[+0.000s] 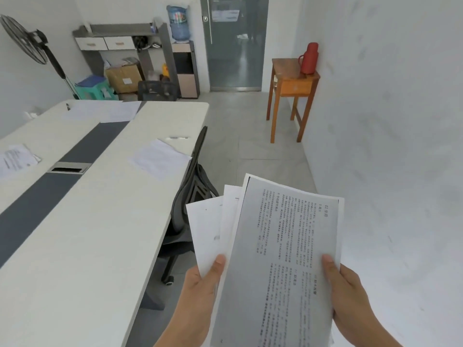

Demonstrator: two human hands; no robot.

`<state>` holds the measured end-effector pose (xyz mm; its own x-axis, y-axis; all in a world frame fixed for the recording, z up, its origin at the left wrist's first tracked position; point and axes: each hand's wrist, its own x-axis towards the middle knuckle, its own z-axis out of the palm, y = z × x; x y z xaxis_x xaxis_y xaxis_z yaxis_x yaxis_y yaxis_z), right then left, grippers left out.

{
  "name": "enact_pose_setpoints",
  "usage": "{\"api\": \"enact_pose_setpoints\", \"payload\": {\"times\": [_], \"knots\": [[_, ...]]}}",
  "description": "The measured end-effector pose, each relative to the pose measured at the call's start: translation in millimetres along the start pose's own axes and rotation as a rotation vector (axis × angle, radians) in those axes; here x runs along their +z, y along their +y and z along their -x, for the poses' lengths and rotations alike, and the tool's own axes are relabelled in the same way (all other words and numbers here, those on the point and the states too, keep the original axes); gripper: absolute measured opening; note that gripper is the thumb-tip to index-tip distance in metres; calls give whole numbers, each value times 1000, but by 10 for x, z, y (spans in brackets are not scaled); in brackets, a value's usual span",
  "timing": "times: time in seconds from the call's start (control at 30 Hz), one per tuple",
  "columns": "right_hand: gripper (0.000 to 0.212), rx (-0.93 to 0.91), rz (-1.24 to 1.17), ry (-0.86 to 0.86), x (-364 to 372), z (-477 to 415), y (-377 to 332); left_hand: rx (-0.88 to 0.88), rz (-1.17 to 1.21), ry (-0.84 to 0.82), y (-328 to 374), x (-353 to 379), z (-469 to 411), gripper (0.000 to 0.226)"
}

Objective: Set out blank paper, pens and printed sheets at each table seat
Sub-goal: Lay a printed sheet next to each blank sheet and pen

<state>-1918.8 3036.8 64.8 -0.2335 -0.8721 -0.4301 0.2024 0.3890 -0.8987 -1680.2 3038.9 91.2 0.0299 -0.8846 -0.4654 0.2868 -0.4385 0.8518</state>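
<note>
I hold a fanned stack of printed sheets [280, 249] in front of me, to the right of the long white table [100, 234]. My left hand [200, 291] grips the stack's left edge, thumb on top. My right hand [348, 296] grips the right edge of the top grey printed page. On the table, a sheet of paper [159, 159] lies at the near right seat with a pen [178, 138] just beyond it. More sheets [110, 111] lie at the far end with a dark pen [67, 106], and a printed sheet [16, 159] lies at the left side.
A black office chair [190, 196] is tucked against the table's right edge, close to my left hand. A wooden side table [292, 86] with a red thermos [310, 58] stands by the right wall. A fan [30, 43], shelves, boxes and a water dispenser [181, 46] stand at the back near a glass door.
</note>
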Motion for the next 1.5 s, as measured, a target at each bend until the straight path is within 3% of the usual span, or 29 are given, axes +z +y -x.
{"api": "enact_pose_setpoints", "payload": {"times": [0.2,0.27,0.33,0.57,0.7,0.77,0.87,0.93,1.07,1.23,1.33,1.43,1.5], "knots": [[32,11,25,-83,485,-1313,-325,38,40,169,409,78,-970,25],[33,39,95,-154,716,-1735,-490,51,65,224,603,82,-1270,30],[33,42,164,-250,969,-2100,-666,48,88,259,788,60,-1528,39],[33,49,310,-589,1970,-2915,-1125,94,193,448,1076,-259,-2005,24],[29,237,237,-827,2601,-3189,-1128,121,276,607,1126,-662,-2233,18],[33,321,322,-962,2926,-3295,-1052,146,305,671,1147,-922,-2360,20],[33,285,552,-1097,3425,-3385,-955,174,324,753,1162,-1350,-2543,33],[29,208,662,-1117,3797,-3454,-935,172,313,810,1200,-1623,-2659,46],[25,107,747,-1128,4704,-3645,-864,132,341,942,1190,-2179,-2900,25],[24,27,927,-1084,5789,-3851,-357,-15,311,1154,994,-2588,-2877,36],[25,-11,1121,-1058,6187,-4001,168,-112,275,1129,859,-2622,-2737,36],[30,-54,1296,-1037,6354,-4100,567,-173,316,1075,722,-2554,-2650,12],[34,-78,1374,-1036,6394,-4112,674,-195,325,1036,696,-2498,-2646,12]]}}
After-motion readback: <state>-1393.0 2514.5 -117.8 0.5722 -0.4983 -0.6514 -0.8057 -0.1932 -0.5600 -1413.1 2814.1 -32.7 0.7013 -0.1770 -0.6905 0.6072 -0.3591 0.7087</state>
